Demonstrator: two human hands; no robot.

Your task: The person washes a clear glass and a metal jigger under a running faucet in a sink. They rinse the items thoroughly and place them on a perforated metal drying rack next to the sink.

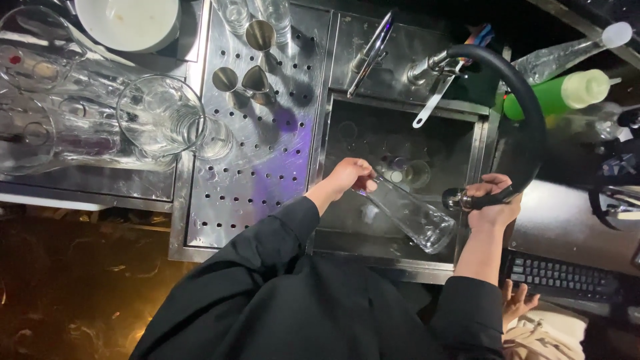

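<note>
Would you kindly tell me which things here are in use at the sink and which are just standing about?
In use: left hand holding tall clear glass; right hand gripping black spray hose; sink.

Standing about: jiggers, upturned glasses, green squeeze bottle, keyboard, white bowl.

Clear tall glass (413,215) tilted over sink, beside hose nozzle (455,199)

Single head view — looks steeply down, close over steel sink (480,143) and drainboard (260,153).

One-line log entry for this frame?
left hand: holds glass | right hand: holds spray hose | place: over sink
</note>
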